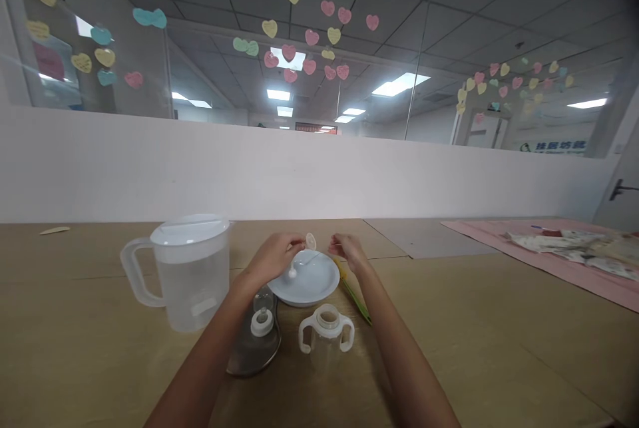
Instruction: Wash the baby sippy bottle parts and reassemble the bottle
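My left hand [279,256] is closed above the bowl, its fingers pinching a small, pale, round baby bottle part [310,241]. A thin tube with a white knob [292,273] hangs below that hand. My right hand [348,251] is closed to the right, fingertips together. A fine line runs between the hands, but what the right fingers hold is too small to make out. Beneath is a white bowl [304,291]. Nearer me stands a clear baby bottle [327,341], uncapped, with two white handles. A bottle nipple with a white collar [262,321] sits on a dark tray [254,355].
A lidded clear pitcher [194,281] stands at left. Under my right wrist lies a brush with a green handle [358,301] and yellow head. A pink cloth [499,241] with papers or fabric covers the table's right end. A white wall [299,175] rises behind.
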A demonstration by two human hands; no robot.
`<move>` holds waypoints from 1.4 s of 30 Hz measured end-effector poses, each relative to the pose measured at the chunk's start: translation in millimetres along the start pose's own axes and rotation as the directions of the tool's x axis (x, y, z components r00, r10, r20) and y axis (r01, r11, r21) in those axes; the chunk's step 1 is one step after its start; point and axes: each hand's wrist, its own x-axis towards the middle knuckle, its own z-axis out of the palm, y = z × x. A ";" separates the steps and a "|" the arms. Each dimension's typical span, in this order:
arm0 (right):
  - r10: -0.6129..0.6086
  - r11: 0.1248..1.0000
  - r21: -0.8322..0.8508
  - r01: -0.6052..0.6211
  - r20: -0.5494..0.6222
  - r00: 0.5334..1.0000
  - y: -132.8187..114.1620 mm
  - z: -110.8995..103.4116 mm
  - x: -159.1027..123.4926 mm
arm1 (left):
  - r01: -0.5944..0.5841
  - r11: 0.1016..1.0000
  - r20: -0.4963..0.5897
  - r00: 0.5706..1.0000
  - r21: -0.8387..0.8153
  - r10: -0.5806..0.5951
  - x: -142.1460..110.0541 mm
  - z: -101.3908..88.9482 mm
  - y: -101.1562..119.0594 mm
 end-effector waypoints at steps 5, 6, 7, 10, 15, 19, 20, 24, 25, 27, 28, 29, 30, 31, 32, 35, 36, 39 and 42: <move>0.059 0.987 -0.153 -0.044 0.089 0.994 14.9 0.2 1.1 | -0.001 0.999 0.034 0.999 0.054 -0.001 0.6 0.7 -4.8; 0.061 0.981 -0.192 -0.042 0.094 0.994 15.3 -1.3 1.2 | 0.001 0.998 0.026 1.000 0.067 -0.003 0.8 1.2 -5.9; 0.062 0.972 -0.234 -0.038 0.094 0.994 15.0 -2.8 1.2 | 0.004 0.997 0.013 1.000 0.083 -0.005 0.9 1.9 -6.7; 0.046 0.932 -0.361 -0.011 0.087 0.995 10.9 -5.7 0.2 | 0.011 0.991 -0.014 1.000 0.132 -0.009 0.9 3.3 -7.7; 0.012 0.864 -0.495 0.091 0.202 0.979 -13.5 -3.3 -15.6 | 0.035 0.994 0.004 0.999 0.105 -0.035 -0.2 3.1 -6.1; 0.065 0.881 -0.417 0.222 0.572 0.817 -44.0 6.2 -46.1 | 0.100 0.994 -0.034 0.995 0.050 -0.099 0.9 2.7 -7.0; 0.052 0.911 -0.334 0.241 0.673 0.738 -49.9 9.3 -53.2 | 0.112 0.993 -0.054 0.993 0.039 -0.109 1.6 2.7 -7.4; -0.054 0.978 -0.112 0.174 0.672 0.739 -57.0 21.7 -66.0 | 0.120 0.993 -0.167 0.979 0.003 -0.118 4.0 3.4 -8.0; -0.057 0.987 -0.080 0.143 0.650 0.758 -54.8 24.1 -65.0 | 0.119 0.993 -0.178 0.977 0.003 -0.117 4.1 3.7 -7.6; -0.053 0.996 -0.024 0.086 0.617 0.785 -47.9 27.2 -60.3 | 0.127 0.991 -0.165 0.979 0.035 -0.119 3.3 3.9 -5.7; -0.049 0.998 -0.007 0.068 0.604 0.795 -44.0 27.8 -57.3 | 0.131 0.989 -0.141 0.983 0.066 -0.121 2.4 3.5 -4.4; -0.043 0.998 -0.006 0.058 0.594 0.803 -40.2 27.6 -54.4 | 0.137 0.985 -0.110 0.986 0.104 -0.125 1.0 2.6 -2.8; -0.032 0.998 -0.024 0.057 0.588 0.808 -36.6 26.8 -51.7 | 0.146 0.978 -0.077 0.988 0.149 -0.136 -0.7 1.1 -1.2; -0.018 0.996 -0.060 0.065 0.588 0.809 -33.2 25.4 -49.3 | 0.160 0.967 -0.040 0.987 0.198 -0.155 -2.7 -0.8 0.5; -0.001 0.990 -0.111 0.083 0.590 0.807 -30.0 23.7 -47.1 | 0.174 0.953 0.004 0.984 0.247 -0.180 -4.9 -3.3 1.9; 0.057 0.928 -0.326 0.180 0.603 0.796 -19.6 19.2 -40.1 | 0.222 0.900 0.180 0.935 0.376 -0.306 -11.6 -11.2 4.2; 0.084 0.881 -0.417 0.225 0.604 0.793 -15.3 18.5 -37.3 | 0.241 0.879 0.238 0.902 0.411 -0.359 -13.5 -13.4 4.1; 0.153 0.702 -0.636 0.319 0.573 0.805 0.7 20.3 -28.2 | 0.305 0.814 0.299 0.819 0.495 -0.489 -17.0 -16.8 1.1; 0.166 0.637 -0.696 0.331 0.543 0.823 19.1 25.6 -23.2 | 0.342 0.769 0.261 0.801 0.540 -0.539 -17.3 -16.2 -4.6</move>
